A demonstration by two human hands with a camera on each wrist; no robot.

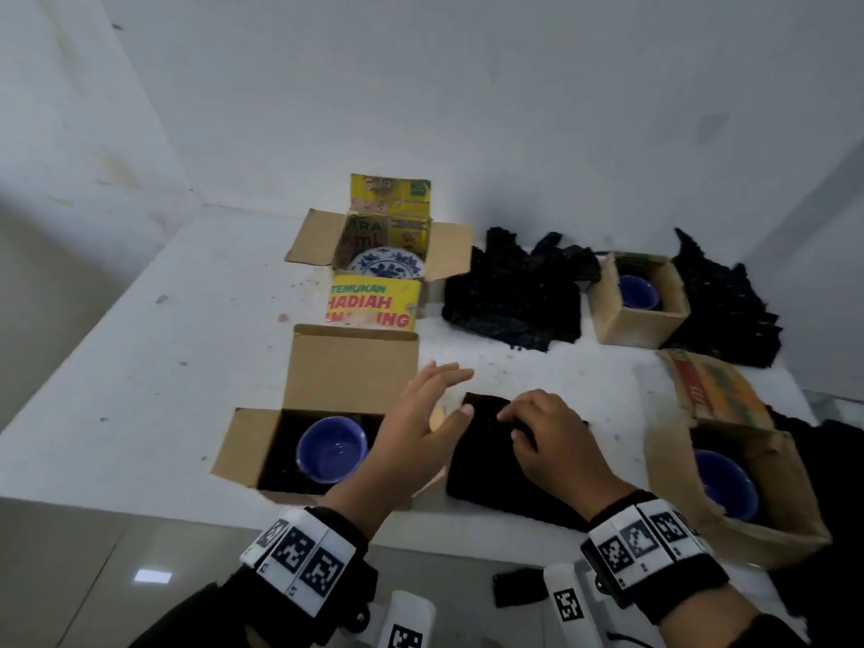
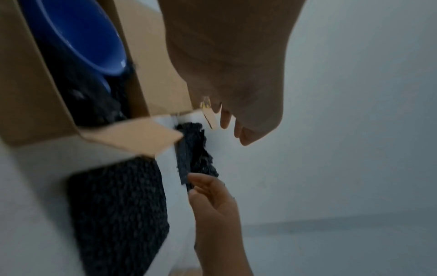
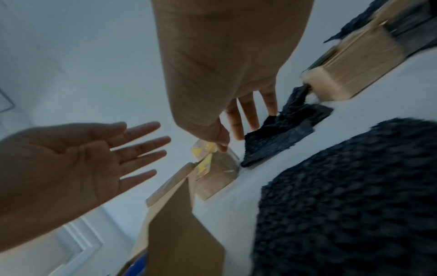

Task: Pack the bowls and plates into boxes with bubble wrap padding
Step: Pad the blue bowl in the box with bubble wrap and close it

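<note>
A folded piece of black bubble wrap [image 1: 486, 465] lies on the white table between two boxes. My right hand [image 1: 514, 423] rests on its far end, fingertips on the wrap [image 3: 354, 196]. My left hand [image 1: 435, 399] hovers beside it with fingers spread and holds nothing; the right wrist view shows its bare palm [image 3: 94, 158]. To its left an open cardboard box [image 1: 252, 446] holds a blue bowl [image 1: 333, 449] on black wrap, also in the left wrist view [image 2: 78, 37]. A blue-and-white plate [image 1: 387, 265] sits in the yellow-printed box [image 1: 449, 254] behind.
Piles of black bubble wrap [image 1: 514, 297] lie at the back. A small box [image 1: 626, 329] there holds another blue bowl [image 1: 638, 292]. A worn box [image 1: 771, 460] at the front right holds a third bowl [image 1: 724, 484]. The table's front edge is close to my wrists.
</note>
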